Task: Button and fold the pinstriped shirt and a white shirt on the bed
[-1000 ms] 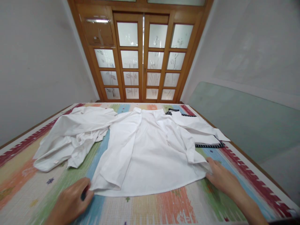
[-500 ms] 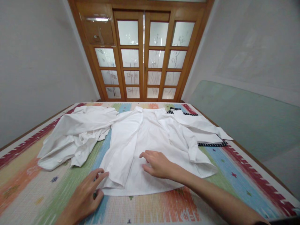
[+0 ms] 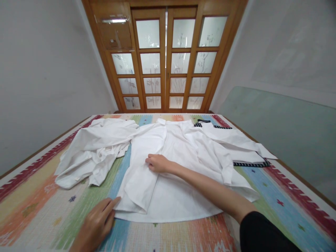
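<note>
A white shirt (image 3: 181,168) lies spread flat in the middle of a colourful striped bedcover (image 3: 39,196), collar toward the far end. Its left sleeve (image 3: 140,175) is folded inward over the body. My right hand (image 3: 156,163) reaches across the shirt and its fingers rest on the inner edge of that folded sleeve. My left hand (image 3: 96,224) lies flat on the cover at the shirt's near left corner, fingertips touching the hem. Neither hand has lifted any cloth.
A crumpled white garment (image 3: 91,150) lies to the left of the shirt. A folded white garment with dark striped trim (image 3: 236,147) lies at the right. Wooden glazed doors (image 3: 165,59) stand beyond the bed, and a pale green panel (image 3: 283,129) runs along the right.
My right hand has moved from the shirt's right hem across to the folded left sleeve. My left hand has stayed at the near left corner. The view has shifted slightly left.
</note>
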The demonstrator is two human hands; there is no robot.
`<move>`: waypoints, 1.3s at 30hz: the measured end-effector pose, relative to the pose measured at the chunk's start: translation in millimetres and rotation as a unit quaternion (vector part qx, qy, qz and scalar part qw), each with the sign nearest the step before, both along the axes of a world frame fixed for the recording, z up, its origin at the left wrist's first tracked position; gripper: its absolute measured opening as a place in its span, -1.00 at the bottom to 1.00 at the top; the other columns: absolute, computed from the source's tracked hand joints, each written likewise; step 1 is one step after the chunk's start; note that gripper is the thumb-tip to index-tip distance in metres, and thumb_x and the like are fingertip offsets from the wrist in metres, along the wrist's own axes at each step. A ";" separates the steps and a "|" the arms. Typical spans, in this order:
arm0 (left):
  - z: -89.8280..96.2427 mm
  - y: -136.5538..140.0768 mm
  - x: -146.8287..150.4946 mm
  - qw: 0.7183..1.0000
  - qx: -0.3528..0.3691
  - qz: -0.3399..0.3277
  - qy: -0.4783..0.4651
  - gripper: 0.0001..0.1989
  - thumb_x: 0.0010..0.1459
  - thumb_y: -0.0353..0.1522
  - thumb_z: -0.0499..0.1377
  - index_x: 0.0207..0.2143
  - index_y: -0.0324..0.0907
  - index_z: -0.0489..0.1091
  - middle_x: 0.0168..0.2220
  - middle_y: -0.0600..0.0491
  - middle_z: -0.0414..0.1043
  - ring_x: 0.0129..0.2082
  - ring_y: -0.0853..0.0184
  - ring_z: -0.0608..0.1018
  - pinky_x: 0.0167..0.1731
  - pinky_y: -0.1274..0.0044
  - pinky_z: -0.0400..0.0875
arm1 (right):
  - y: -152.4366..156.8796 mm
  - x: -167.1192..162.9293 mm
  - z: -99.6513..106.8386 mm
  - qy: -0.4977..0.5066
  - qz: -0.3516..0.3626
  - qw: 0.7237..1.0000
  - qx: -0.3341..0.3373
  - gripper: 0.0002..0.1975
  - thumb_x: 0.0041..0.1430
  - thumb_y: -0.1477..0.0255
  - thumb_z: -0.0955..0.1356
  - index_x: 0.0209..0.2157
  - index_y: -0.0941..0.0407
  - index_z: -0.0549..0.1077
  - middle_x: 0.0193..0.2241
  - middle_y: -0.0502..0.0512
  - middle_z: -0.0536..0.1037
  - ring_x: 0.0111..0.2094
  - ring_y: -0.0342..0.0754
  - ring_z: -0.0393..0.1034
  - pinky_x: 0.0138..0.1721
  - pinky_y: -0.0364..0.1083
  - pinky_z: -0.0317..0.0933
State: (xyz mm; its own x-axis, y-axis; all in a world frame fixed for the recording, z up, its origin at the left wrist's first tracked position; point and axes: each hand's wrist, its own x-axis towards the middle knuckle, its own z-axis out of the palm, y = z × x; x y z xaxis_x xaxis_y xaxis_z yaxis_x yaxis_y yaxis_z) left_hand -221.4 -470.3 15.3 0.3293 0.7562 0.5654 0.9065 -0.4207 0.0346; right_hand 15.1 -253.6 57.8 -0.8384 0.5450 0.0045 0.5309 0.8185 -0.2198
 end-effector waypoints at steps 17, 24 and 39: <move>-3.4 -15.5 2.0 0.996 0.013 0.088 0.017 -0.76 0.18 -0.31 0.08 -0.17 -0.07 0.50 -0.27 -0.02 0.50 -0.29 0.25 0.57 -0.24 0.46 0.50 | -35.8 146.2 -6.5 0.185 0.021 0.983 0.000 -0.73 -0.20 0.66 0.30 -0.42 0.11 0.49 -0.32 0.15 0.52 -0.19 0.06 0.31 -0.13 0.02 0.24; 0.6 -4.9 3.6 0.998 0.035 0.023 0.043 -0.73 0.19 -0.39 0.05 -0.11 -0.05 0.46 -0.28 0.02 0.53 -0.30 0.27 0.58 -0.25 0.48 0.50 | -63.1 119.5 10.0 0.185 0.121 0.973 -0.071 -0.45 -0.17 0.63 0.32 -0.04 0.15 0.45 -0.08 0.18 0.52 -0.04 0.07 0.33 0.03 0.08 0.21; -4.8 -11.7 -18.7 0.997 0.002 0.049 0.052 -0.76 0.15 -0.33 0.06 -0.19 -0.02 0.49 -0.26 0.09 0.61 -0.39 0.34 0.65 -0.37 0.66 0.54 | -87.4 130.9 -23.5 0.169 0.200 0.949 -0.176 -0.66 0.29 0.21 0.31 -0.37 0.11 0.61 0.05 0.14 0.51 0.22 0.02 0.22 0.26 0.04 -0.01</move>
State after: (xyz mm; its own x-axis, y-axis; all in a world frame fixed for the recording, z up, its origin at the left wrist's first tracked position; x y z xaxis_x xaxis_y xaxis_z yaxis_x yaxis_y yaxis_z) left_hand -240.1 -482.0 10.5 0.3116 0.7855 0.5347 0.9418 -0.3300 -0.0641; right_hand 145.9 -341.0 34.2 -0.9615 0.2021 0.1863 0.0445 0.7833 -0.6201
